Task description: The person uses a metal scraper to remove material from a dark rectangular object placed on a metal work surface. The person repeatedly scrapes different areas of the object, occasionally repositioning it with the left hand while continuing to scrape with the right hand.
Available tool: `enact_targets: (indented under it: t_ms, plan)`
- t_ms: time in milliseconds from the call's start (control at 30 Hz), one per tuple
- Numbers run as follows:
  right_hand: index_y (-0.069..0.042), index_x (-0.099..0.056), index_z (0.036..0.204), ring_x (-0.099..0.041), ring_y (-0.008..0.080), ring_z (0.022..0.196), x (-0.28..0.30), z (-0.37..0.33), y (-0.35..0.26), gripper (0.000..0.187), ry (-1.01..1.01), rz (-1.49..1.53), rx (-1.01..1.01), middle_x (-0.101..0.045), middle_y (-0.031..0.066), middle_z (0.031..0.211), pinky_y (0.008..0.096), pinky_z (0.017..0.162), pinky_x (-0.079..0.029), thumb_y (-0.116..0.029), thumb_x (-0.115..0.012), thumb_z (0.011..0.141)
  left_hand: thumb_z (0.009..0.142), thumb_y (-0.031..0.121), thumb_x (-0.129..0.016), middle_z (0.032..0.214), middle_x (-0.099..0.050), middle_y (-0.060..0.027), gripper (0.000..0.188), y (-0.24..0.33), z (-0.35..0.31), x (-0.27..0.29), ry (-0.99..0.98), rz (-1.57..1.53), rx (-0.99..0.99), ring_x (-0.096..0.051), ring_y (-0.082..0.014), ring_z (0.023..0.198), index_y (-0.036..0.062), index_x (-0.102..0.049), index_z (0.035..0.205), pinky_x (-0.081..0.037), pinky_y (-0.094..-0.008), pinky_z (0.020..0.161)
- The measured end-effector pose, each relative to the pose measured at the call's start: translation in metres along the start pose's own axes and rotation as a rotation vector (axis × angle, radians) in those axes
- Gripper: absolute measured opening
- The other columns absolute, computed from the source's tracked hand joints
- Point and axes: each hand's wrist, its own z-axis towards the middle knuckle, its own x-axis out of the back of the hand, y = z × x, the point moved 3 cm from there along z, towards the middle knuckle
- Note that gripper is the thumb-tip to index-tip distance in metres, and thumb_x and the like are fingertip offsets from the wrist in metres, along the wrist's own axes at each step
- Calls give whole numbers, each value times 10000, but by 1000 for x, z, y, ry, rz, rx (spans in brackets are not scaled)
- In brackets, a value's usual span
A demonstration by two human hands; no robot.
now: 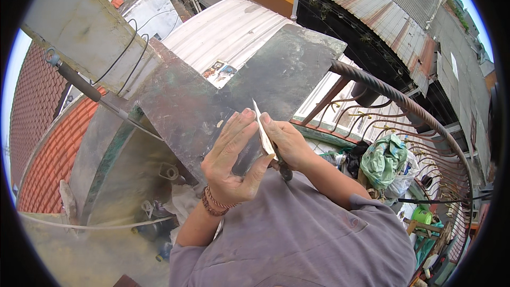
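Above my lap, my right hand point(285, 142) is closed, thumb up, around a thin pale piece point(263, 132) that tapers to a point at its far end. I cannot make out its material. Below that hand pokes a short dark rod-like end point(286, 172), perhaps a handle; its rest is hidden by the fingers. My left hand point(229, 154) has its fingers stretched out flat, palm turned toward the pale piece. Its thumb reaches across to the near end of the piece. A reddish-brown bracelet circles the left wrist. Just beyond both hands lies a dark, worn slab point(281, 69).
A twisted metal railing point(404, 101) with curled bars bends along the right. Green and white plastic bags point(383, 162) lie inside it. A square post point(90, 26) and a grey pole point(79, 82) stand at the left. Corrugated roofs point(228, 26) spread out below.
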Motion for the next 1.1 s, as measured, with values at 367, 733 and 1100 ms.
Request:
enact_targets:
  t_ms: [367,733,1100]
  plan:
    - [-14,-628,1061,-582,54,616,-24,1,-1,490,155,-79,125,-658,26,829,214,486,-476,-485,-492,1080,918,85,-755,1116,-749,-175,409,-7,-28,23,144,-275,411,-701,-171,1030,-100,-657,1270,-532,-276,907]
    - [-39,-478,1361,-684,148,745,-8,-2,37,420,-219,-63,-88,-670,99,984,287,598,-571,-316,-584,1064,1011,126,-667,881,-737,-85,198,-68,-50,9,535,-717,839,-693,-117,784,-64,-696,1057,-585,-277,711]
    - [14,-496,1436,-674,156,1003,86,39,-14,624,-51,-631,133,-712,153,1105,319,829,-560,-123,-787,901,1018,214,-672,824,-736,-145,271,-90,-27,-37,499,-509,1004,-733,-207,678,-51,-665,961,-604,-313,684]
